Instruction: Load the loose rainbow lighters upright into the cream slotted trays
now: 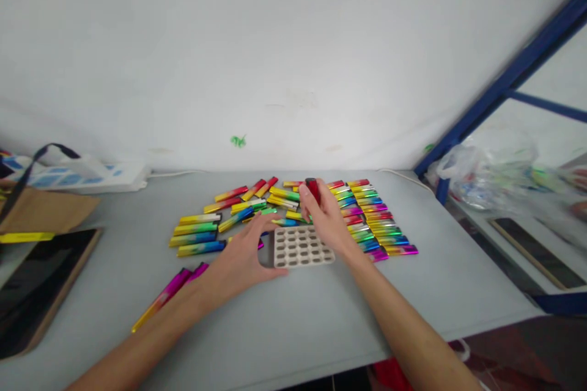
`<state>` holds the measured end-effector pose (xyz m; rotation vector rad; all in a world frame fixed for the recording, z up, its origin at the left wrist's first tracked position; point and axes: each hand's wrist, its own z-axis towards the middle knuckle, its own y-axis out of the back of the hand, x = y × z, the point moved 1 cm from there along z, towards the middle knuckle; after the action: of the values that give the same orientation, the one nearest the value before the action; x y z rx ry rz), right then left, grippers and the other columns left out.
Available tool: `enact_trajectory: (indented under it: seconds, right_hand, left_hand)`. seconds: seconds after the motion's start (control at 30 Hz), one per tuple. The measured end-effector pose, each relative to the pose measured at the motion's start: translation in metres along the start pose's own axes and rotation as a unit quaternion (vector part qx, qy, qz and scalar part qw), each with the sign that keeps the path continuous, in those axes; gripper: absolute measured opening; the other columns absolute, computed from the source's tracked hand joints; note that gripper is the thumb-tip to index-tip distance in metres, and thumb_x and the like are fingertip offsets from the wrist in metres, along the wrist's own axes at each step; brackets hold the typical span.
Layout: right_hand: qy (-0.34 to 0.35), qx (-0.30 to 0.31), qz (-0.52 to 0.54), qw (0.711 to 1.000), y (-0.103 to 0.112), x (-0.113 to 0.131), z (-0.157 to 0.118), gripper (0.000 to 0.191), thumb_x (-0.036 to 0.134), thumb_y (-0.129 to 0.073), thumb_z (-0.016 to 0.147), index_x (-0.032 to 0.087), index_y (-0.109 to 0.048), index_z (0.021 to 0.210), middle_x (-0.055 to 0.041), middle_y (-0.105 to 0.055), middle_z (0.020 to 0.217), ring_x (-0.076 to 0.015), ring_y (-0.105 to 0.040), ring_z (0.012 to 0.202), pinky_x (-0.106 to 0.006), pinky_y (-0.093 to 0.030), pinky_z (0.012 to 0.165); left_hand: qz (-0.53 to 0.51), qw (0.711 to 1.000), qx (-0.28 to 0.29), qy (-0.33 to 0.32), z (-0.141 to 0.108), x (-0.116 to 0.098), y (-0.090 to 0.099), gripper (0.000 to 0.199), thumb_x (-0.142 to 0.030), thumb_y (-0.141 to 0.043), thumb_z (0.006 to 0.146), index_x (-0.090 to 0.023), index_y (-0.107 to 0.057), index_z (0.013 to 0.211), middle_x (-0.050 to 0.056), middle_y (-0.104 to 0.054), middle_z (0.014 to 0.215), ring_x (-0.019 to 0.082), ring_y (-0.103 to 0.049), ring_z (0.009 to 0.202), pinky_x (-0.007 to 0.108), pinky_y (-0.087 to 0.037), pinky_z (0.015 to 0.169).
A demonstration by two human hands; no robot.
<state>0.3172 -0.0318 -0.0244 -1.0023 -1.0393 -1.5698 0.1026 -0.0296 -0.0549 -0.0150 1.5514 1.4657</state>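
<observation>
My left hand (pixel 250 250) is curled around the left end of a pale tray (pixel 304 264), with the thumb at its front corner and the fingers at its back. Rows of small oblong slots cover the tray's top. Just behind the tray, my right hand (pixel 328 217) grips a red lighter (pixel 312 187) whose dark end points up. Behind and between my hands lie several loose shiny lighters (pixel 238 219) in mixed colours, some partly hidden by my fingers. To the right, more lighters (pixel 380 223) lie in neat columns.
Two purple-and-yellow lighters (pixel 167 290) lie by my left forearm. At the far left are a dark flat panel (pixel 46 284), a cardboard piece (pixel 52 211) and a white-and-blue box (pixel 87 174). A blue metal frame (pixel 486 95) and plastic bags (pixel 481 174) border the right side.
</observation>
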Motion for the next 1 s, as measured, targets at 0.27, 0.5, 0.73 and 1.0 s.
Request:
enact_trajectory:
  seconds: [0.27, 0.5, 0.73, 1.0]
  right_hand:
    - [0.129, 0.15, -0.232, 0.952, 0.007, 0.014, -0.004, 0.05, 0.052, -0.054, 0.107, 0.022, -0.051, 0.068, 0.0023, -0.049, 0.069, -0.0149, -0.047, 0.067, -0.029, -0.035, 0.065]
    - [0.132, 0.148, -0.264, 0.944, 0.01, 0.001, -0.002, 0.051, 0.053, -0.061, 0.104, 0.021, -0.047, 0.066, 0.0046, -0.048, 0.06, -0.0118, -0.041, 0.057, -0.028, -0.024, 0.058]
    - [0.152, 0.224, -0.291, 0.918, 0.006, -0.003, -0.004, 0.039, 0.05, -0.064, 0.104, 0.02, -0.061, 0.078, 0.0001, -0.064, 0.071, -0.0149, -0.055, 0.064, -0.027, -0.037, 0.063]
    - [0.154, 0.242, -0.306, 0.908, 0.019, 0.005, -0.003, 0.051, 0.057, -0.078, 0.091, 0.023, -0.07, 0.129, -0.0117, -0.07, 0.124, -0.0286, -0.065, 0.119, -0.042, -0.053, 0.099]
  left_hand:
    - [-0.017, 0.998, 0.014, 0.052, 0.001, -0.004, -0.001, 0.066, -0.04, -0.096, 0.063, -0.025, -0.052, 0.11, 0.009, -0.066, 0.128, 0.038, -0.063, 0.127, 0.054, -0.054, 0.103]
    - [-0.026, 0.998, 0.01, 0.052, 0.002, -0.009, -0.002, 0.068, -0.038, -0.098, 0.06, -0.027, -0.046, 0.101, 0.003, -0.064, 0.115, 0.034, -0.061, 0.123, 0.047, -0.052, 0.102]
    - [-0.022, 0.998, -0.005, 0.058, 0.002, -0.014, -0.001, 0.067, -0.035, -0.095, 0.06, -0.028, -0.038, 0.093, 0.0, -0.06, 0.104, 0.03, -0.064, 0.109, 0.041, -0.052, 0.093]
    - [0.016, 0.999, 0.009, 0.042, 0.003, -0.012, 0.004, 0.061, -0.039, -0.089, 0.064, -0.027, -0.038, 0.095, 0.003, -0.059, 0.104, 0.03, -0.064, 0.101, 0.038, -0.051, 0.085]
